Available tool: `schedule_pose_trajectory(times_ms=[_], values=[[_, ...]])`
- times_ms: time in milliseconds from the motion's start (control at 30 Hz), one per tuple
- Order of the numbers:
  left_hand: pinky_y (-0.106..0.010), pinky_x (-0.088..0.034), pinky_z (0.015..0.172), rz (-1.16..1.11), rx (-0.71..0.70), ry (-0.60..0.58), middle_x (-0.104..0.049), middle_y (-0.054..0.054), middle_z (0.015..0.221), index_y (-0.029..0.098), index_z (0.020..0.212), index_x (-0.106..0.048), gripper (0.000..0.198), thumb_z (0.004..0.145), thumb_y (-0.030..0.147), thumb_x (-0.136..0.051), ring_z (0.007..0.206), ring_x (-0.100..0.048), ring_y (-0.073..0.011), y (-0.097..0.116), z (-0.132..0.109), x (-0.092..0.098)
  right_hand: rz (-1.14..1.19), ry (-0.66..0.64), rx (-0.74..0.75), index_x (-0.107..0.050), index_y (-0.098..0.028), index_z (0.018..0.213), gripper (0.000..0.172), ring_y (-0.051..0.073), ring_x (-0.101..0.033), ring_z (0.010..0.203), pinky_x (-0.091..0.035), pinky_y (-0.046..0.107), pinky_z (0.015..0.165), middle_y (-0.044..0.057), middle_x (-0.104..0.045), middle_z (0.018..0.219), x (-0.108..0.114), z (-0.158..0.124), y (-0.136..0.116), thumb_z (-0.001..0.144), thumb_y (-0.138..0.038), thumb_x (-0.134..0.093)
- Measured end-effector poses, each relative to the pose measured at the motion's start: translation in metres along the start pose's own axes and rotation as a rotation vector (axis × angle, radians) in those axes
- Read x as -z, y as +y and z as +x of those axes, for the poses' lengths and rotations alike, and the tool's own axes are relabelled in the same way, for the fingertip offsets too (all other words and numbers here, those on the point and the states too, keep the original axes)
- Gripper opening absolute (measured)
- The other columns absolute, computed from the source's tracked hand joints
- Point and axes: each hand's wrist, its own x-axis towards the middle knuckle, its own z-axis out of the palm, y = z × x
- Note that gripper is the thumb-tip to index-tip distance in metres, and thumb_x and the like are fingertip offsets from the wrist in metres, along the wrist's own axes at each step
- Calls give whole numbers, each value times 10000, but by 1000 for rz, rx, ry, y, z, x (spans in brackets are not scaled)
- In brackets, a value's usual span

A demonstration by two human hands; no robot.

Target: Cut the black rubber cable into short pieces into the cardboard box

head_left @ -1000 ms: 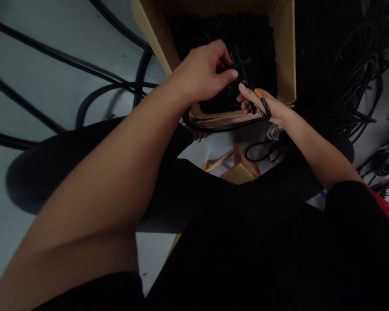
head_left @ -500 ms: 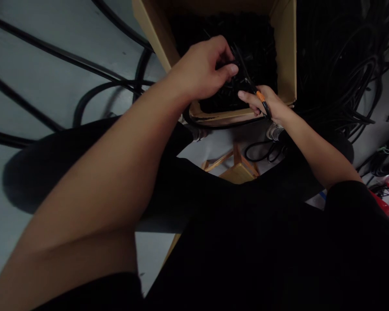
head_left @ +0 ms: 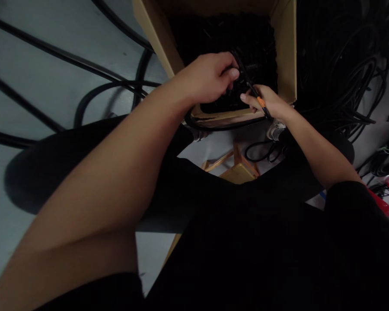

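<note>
In the head view, my right hand (head_left: 266,100) is closed around a thick black cable (head_left: 251,86) with an orange band (head_left: 261,101) on it. The cable slants up and left over the box, its upper end close to my left hand. My left hand (head_left: 218,77) is bent in a pinch, thumb against the curled fingers. Something dark seems to be between them, but it is too dim to name. Under both hands is an open cardboard box (head_left: 285,65) with many small black pieces (head_left: 210,32) inside.
Long black cables (head_left: 52,47) run over the grey floor on the left. A heap of coiled black cable (head_left: 353,86) lies right of the box. Between my legs are a small wooden stool (head_left: 238,172) and a cable loop (head_left: 262,151). Red items (head_left: 381,203) lie far right.
My left hand has come down and slightly right, nearer the right hand. The cable's tilt has shifted a little, while my right hand keeps nearly the same place.
</note>
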Motion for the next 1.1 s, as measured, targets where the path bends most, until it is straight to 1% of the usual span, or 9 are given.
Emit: schedule_pose_trajectory(times_ms=[233, 400, 467, 533, 600, 667, 767, 933, 1100], values=[[-362, -521, 873, -28, 63, -10, -876, -22, 1082, 275, 1182, -767, 241, 1268, 215, -549, 798, -671, -202, 11, -1, 2, 23, 35, -33, -634, -253, 1017, 586, 160, -609, 760, -650, 287, 682, -29, -565, 857, -4, 5, 13, 1102, -643, -1063], [-377, -547, 919, -16, 114, -18, -883, -60, 1176, 248, 1287, -773, 273, 1295, 235, -501, 856, -693, -211, 22, -7, 8, 45, 32, -46, -599, -278, 979, 619, 173, -575, 707, -683, 337, 676, -40, -513, 773, -1, 2, 10, 1091, -671, -1065], [-402, -587, 1006, 11, 131, -21, -907, -89, 1328, 242, 1434, -783, 293, 1289, 264, -529, 968, -744, -241, 22, -8, 9, 40, 16, -50, -584, -291, 955, 632, 188, -582, 715, -696, 357, 697, -35, -518, 746, 0, 0, 8, 1107, -708, -1034], [-442, -613, 1164, 51, 129, -7, -889, -120, 1547, 241, 1570, -772, 365, 1276, 309, -566, 1191, -798, -291, 20, -8, 11, 42, 10, -53, -588, -309, 958, 632, 212, -606, 741, -702, 364, 707, -34, -533, 727, 1, -2, 5, 1110, -758, -1006], [-477, -582, 1327, 94, 111, 11, -838, -135, 1706, 238, 1631, -770, 429, 1258, 343, -586, 1432, -785, -333, 18, -7, 12, 70, 7, -50, -613, -319, 998, 615, 228, -650, 782, -705, 354, 723, -31, -577, 743, -1, -3, 2, 1105, -788, -997], [-488, -552, 1406, 115, 95, 25, -827, -138, 1740, 225, 1616, -793, 446, 1239, 355, -593, 1542, -762, -345, 16, -7, 12, 111, 1, -42, -627, -313, 1039, 602, 224, -697, 819, -702, 333, 753, -27, -630, 789, -4, -3, 0, 1106, -777, -1004], [-469, -597, 1352, 93, 97, 71, -895, -110, 1609, 233, 1490, -826, 369, 1199, 374, -648, 1406, -818, -316, 15, -8, 12, 142, -8, -33, -615, -294, 1047, 613, 203, -713, 825, -678, 317, 777, -27, -656, 835, -9, -4, -3, 1101, -743, -1029], [-456, -684, 1014, -129, 151, 92, -950, -131, 1375, 288, 1378, -695, 267, 1125, 351, -754, 1054, -867, -288, 15, -11, 8, 85, -21, -76, -602, -292, 1017, 680, 194, -625, 774, -614, 329, 743, -40, -598, 796, -9, -11, -10, 1056, -803, -1048], [-488, -713, 1037, -170, 133, 87, -947, -69, 1326, 356, 1355, -654, 262, 1117, 404, -754, 1068, -882, -289, 14, -12, 9, 117, 4, -84, -654, -245, 977, 712, 151, -548, 747, -552, 301, 767, -41, -562, 759, -5, -14, -13, 1231, -901, -762]])
